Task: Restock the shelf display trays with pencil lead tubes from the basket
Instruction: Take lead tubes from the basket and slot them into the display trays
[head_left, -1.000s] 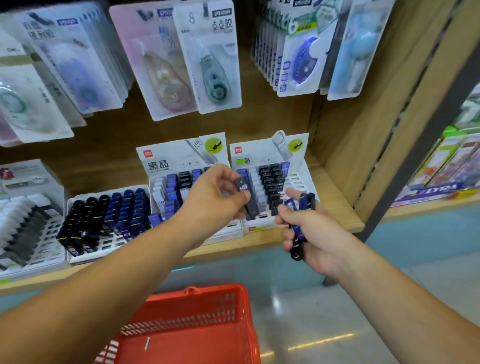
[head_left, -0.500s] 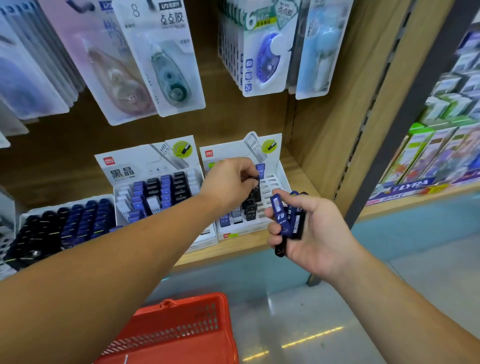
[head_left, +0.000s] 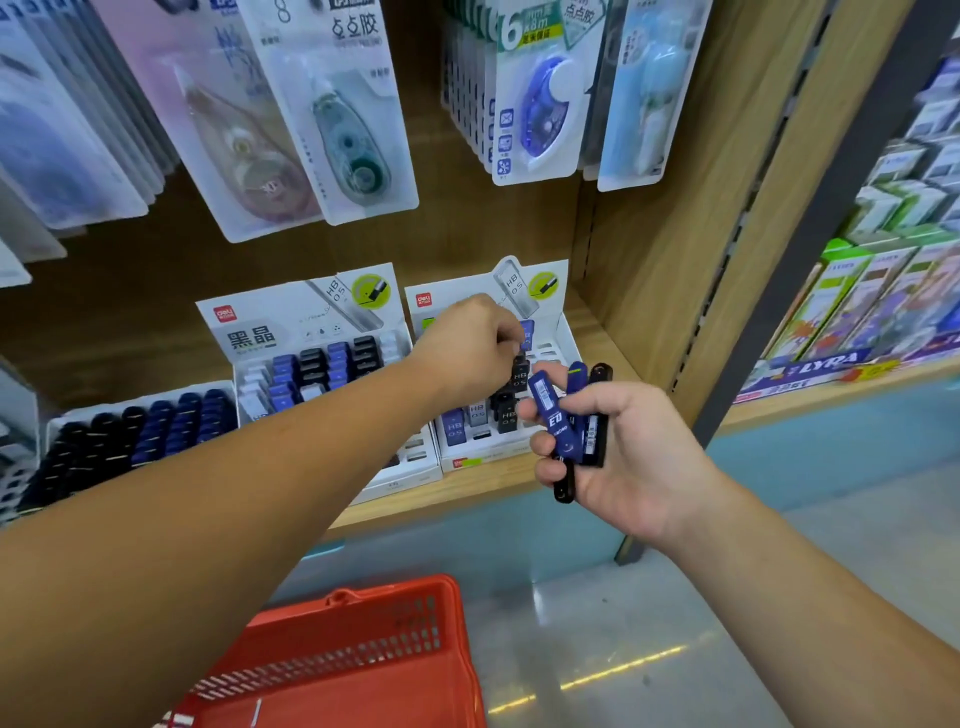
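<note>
You were mid-placement: your left hand curled over the right-hand display tray, fingertips pinching the top of a black lead tube standing in a slot. Your right hand, at 4 o'clock from it, gripped a fan of spare tubes, blue and black, slim, flat and label-printed. Next, I judge: seat that tube, let go, then draw 1 spare for the empty slots at 1 o'clock. The red basket sat at 6 o'clock.
</note>
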